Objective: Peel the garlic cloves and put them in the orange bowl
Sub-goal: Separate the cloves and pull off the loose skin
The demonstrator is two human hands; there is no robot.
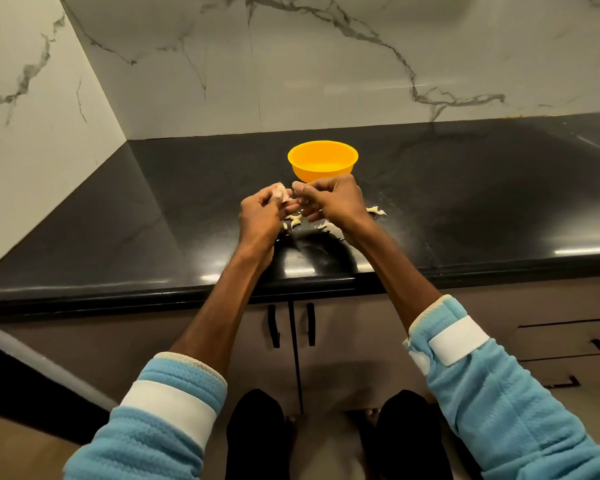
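An orange bowl (322,160) stands on the black countertop (153,216), just beyond my hands. My left hand (262,213) grips a pale garlic piece (280,194) with loose papery skin. My right hand (326,199) is right beside it, thumb and fingertips pinched at the garlic's skin. Both hands hover above the counter in front of the bowl. The bowl's inside looks bare from here.
Several scraps of garlic peel (330,228) lie on the counter under and beside my hands, with another scrap (376,211) to the right. Marble walls meet in a corner at the back left. Cabinet doors with black handles (274,325) are below the counter edge.
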